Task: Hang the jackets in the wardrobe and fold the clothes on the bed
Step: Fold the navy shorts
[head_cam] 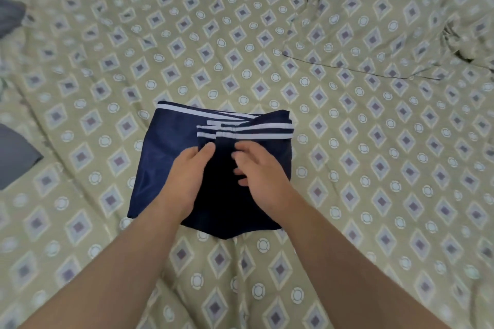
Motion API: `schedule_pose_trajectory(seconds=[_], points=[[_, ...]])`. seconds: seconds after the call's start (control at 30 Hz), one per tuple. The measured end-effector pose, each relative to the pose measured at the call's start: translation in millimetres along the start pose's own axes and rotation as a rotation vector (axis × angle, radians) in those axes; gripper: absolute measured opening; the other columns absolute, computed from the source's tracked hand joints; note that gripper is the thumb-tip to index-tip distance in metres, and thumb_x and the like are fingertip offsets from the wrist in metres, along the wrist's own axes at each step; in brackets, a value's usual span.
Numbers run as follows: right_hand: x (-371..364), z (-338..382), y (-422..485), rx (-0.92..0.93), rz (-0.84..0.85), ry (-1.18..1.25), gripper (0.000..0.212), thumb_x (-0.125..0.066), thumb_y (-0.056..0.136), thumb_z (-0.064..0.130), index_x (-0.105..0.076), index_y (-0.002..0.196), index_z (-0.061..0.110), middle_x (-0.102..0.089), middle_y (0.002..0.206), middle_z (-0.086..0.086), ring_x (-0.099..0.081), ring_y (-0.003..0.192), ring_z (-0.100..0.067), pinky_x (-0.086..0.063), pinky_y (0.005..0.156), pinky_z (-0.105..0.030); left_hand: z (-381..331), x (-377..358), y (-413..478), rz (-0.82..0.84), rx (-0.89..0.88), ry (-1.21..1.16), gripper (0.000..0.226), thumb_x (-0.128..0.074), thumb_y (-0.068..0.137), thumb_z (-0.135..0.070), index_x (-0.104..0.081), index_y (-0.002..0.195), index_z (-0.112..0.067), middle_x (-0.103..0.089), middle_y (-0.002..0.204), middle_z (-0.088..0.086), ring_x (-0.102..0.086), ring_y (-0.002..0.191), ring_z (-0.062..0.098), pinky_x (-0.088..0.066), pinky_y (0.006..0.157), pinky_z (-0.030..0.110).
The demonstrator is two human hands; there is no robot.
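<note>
The left hand (pixel 187 176) pinches the top fold of the shiny navy garment with white stripes (pixel 157 163), thumb over it; the right hand (pixel 258 171) curls fingers onto the dark layer, a true grip impossible to tell. Best to draw that fold square to the striped edge, then press flat. The garment lies mid-bed on the olive diamond-patterned sheet (pixel 347 195), matching rumpled pillow (pixel 374 21) beyond, grey cloth (pixel 16 160) at left

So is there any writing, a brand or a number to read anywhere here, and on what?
None: no readable text anywhere in this view.
The navy garment bears only plain white stripes, with no logo or label showing.
The bed sheet is printed with diamonds and rings, no letters.
</note>
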State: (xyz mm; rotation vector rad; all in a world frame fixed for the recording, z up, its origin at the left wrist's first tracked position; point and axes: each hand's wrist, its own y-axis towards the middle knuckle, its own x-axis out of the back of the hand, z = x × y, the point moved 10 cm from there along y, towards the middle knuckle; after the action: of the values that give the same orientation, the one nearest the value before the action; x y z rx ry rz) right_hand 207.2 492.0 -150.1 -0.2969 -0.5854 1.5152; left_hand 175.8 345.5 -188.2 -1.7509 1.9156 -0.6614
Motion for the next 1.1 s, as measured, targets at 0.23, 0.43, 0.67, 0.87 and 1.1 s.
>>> schedule_pose_trajectory(seconds=[0.23,0.43,0.67,0.87,1.1], points=[[44.9,-8.8,-29.4,0.25,-0.624,-0.909,0.056,-0.051,0.085,0.002,-0.053,0.14,0.01,-0.041,0.149,-0.024,-0.043,0.129,-0.046,-0.037,0.106,-0.055,9.1,-14.9,18.3,0.034,-0.103,0.336,0.045,-0.077,0.075,-0.046,-0.064,0.114,-0.027,-0.069,0.104,-0.016,-0.064,0.095,0.0,-0.049,0.072,0.016],[-3.0,-44.4,-7.6,0.204,-0.134,-1.024,0.065,-0.036,0.091,0.007,-0.032,0.154,0.023,-0.023,0.162,-0.007,-0.02,0.146,-0.043,-0.021,0.117,-0.054,2.2,-35.4,22.4,0.086,-0.181,0.212,0.034,-0.08,0.079,-0.02,-0.063,0.107,-0.03,-0.069,0.098,-0.02,-0.064,0.093,-0.007,-0.051,0.075,0.01],[25.8,17.3,-20.3,0.596,-0.532,-0.885,0.049,-0.046,0.092,0.026,-0.056,0.139,0.013,-0.037,0.154,-0.019,-0.039,0.136,-0.038,-0.024,0.115,-0.043,-6.2,29.2,24.6,0.147,-0.002,0.025,0.031,-0.076,0.083,-0.016,-0.068,0.113,-0.019,-0.076,0.101,-0.001,-0.073,0.09,0.016,-0.06,0.07,0.029],[-16.5,-0.8,52.8,0.389,-0.147,-1.227,0.068,-0.045,0.094,0.048,-0.024,0.155,0.026,-0.004,0.165,-0.014,-0.007,0.149,-0.04,-0.013,0.118,-0.058,-14.4,136.0,37.9,-0.225,-0.053,0.377,0.019,-0.078,0.081,-0.021,-0.066,0.095,-0.026,-0.071,0.083,-0.011,-0.071,0.085,0.02,-0.052,0.067,0.025],[-38.4,-0.5,61.0,0.532,-0.216,-1.305,0.068,-0.038,0.092,0.049,-0.03,0.154,0.021,-0.012,0.164,-0.015,-0.012,0.149,-0.04,-0.014,0.118,-0.06,-55.3,72.5,3.9,-0.407,-0.833,1.267,0.078,-0.054,0.084,-0.054,-0.034,0.146,-0.012,-0.03,0.155,0.02,-0.026,0.142,0.038,-0.022,0.116,0.052]])
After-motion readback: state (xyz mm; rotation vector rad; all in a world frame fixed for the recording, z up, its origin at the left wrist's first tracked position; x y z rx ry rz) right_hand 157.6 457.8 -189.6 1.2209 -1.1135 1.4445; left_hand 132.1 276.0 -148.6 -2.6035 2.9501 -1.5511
